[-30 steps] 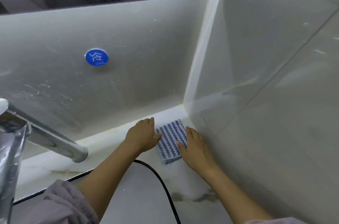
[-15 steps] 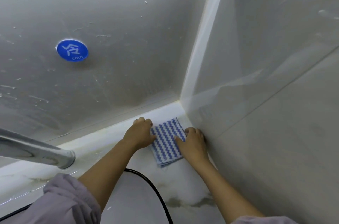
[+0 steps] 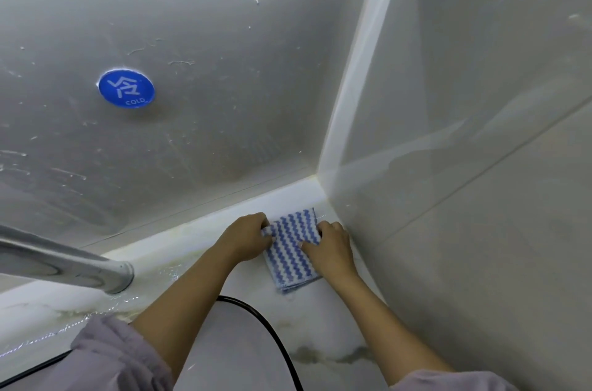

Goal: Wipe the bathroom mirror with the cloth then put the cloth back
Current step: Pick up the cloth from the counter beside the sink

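Observation:
A folded blue-and-white zigzag cloth (image 3: 293,249) lies on the marble counter (image 3: 320,326) in the back right corner, close to both walls. My left hand (image 3: 245,238) grips the cloth's left edge with curled fingers. At the cloth's right edge my right hand (image 3: 331,249) has its fingers curled onto the fabric, thumb lying across it. No mirror shows in this view.
A chrome faucet spout (image 3: 64,262) reaches in from the left. A round blue "COLD" sticker (image 3: 126,88) sits on the smeared back wall. The sink's dark rim (image 3: 272,336) curves below my arms. A glossy tiled side wall (image 3: 464,166) stands at the right.
Both hands went from lying flat beside the cloth to curling their fingers onto its left and right edges. The view tilted down, and the mirror strip at the top left the frame.

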Motion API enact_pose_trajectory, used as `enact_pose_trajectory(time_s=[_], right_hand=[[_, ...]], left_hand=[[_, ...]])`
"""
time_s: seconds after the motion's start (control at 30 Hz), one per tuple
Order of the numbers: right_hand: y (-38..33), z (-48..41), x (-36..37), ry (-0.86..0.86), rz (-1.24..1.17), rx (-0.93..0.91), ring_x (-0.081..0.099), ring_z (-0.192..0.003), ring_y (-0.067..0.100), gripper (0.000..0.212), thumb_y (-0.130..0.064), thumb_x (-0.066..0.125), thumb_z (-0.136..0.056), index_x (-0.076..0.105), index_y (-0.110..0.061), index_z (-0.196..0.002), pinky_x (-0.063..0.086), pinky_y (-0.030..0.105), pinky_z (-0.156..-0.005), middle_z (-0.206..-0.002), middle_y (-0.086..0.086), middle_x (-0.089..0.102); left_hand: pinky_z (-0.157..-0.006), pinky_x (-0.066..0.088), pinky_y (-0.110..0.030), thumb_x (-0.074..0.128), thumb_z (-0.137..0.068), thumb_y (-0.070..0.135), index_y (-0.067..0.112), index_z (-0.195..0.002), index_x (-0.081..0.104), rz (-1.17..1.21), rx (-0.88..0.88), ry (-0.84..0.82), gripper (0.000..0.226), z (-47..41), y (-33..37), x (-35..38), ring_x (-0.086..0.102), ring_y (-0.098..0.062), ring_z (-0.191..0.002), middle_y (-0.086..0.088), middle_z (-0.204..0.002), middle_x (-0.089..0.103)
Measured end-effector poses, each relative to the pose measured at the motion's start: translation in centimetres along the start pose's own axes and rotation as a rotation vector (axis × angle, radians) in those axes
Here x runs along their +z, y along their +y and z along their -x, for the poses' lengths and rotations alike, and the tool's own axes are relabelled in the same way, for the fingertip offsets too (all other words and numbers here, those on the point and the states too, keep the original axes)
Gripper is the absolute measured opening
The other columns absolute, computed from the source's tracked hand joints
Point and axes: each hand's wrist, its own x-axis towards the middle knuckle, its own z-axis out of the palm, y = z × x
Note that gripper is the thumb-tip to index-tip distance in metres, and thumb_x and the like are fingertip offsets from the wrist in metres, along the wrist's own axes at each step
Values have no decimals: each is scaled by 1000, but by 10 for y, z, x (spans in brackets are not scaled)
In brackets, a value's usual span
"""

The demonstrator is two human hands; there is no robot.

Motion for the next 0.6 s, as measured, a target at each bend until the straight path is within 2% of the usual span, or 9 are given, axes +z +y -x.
enact_pose_trajectory(time_s=[0.07, 0.13, 0.23, 0.3, 0.37, 0.43, 0.5, 0.6], right_hand=[[-2, 3, -3, -36, -118, -21, 56, -91, 15, 20, -24, 66, -87, 55, -13, -99, 44, 21, -67, -107, 6, 58], [-5, 8, -8, -93, -247, -5, 56, -78, 6, 21, -24, 68, -86, 52, -17, -97, 41, 13, -58, -99, -1, 60], [-13, 15, -23, -187, -481, 80, 62, -85, 9, 29, -26, 74, -82, 55, -17, -103, 48, 18, -64, -99, -6, 63], [-21, 22, -35, -253, -683, 130, 67, -83, 10, 23, -23, 75, -81, 60, -20, -99, 51, 18, -62, -99, -4, 69], [-28, 32, -47, -336, -931, 172, 71, -82, 17, 19, -16, 74, -81, 66, -16, -98, 55, 24, -64, -100, 5, 74], [-34, 42, -60, -426, -1106, 196, 71, -88, 23, 26, -16, 73, -79, 67, -8, -104, 58, 31, -72, -102, 10, 73], [-41, 53, -73, -502, -1200, 194, 69, -95, 28, 41, -22, 73, -76, 64, -4, -111, 57, 37, -83, -108, 14, 71], [-51, 71, -92, -552, -1285, 161, 67, -100, 32, 53, -24, 74, -73, 60, -2, -119, 55, 42, -89, -113, 18, 68]], left_hand=[[-62, 36, -26, 57, -89, 26, 18, -88, 48, 81, 0, 0, 12, 4, 1, -4, 48, -16, -78, -1, -89, 54], [-60, 37, -23, 57, -89, 27, 17, -90, 50, 159, 2, 19, 13, 10, 3, -9, 50, -16, -77, 2, -85, 53], [-60, 38, -18, 58, -90, 30, 18, -92, 53, 349, -12, 97, 13, 24, 9, -23, 52, -8, -76, 6, -85, 56], [-63, 42, -19, 60, -88, 30, 18, -92, 55, 556, -28, 137, 13, 36, 15, -34, 55, -4, -81, 8, -89, 59], [-77, 50, -27, 62, -87, 28, 16, -98, 57, 778, -34, 147, 16, 51, 23, -46, 61, -11, -91, 3, -97, 65], [-88, 51, -38, 62, -88, 26, 13, -103, 57, 910, -16, 156, 21, 67, 32, -59, 64, -19, -98, -4, -104, 67], [-87, 53, -39, 61, -88, 24, 12, -106, 57, 984, 26, 183, 22, 84, 41, -68, 66, -20, -97, -5, -105, 69], [-79, 56, -36, 62, -87, 24, 15, -107, 60, 1073, 85, 224, 22, 110, 52, -79, 68, -19, -94, -3, -102, 71]])
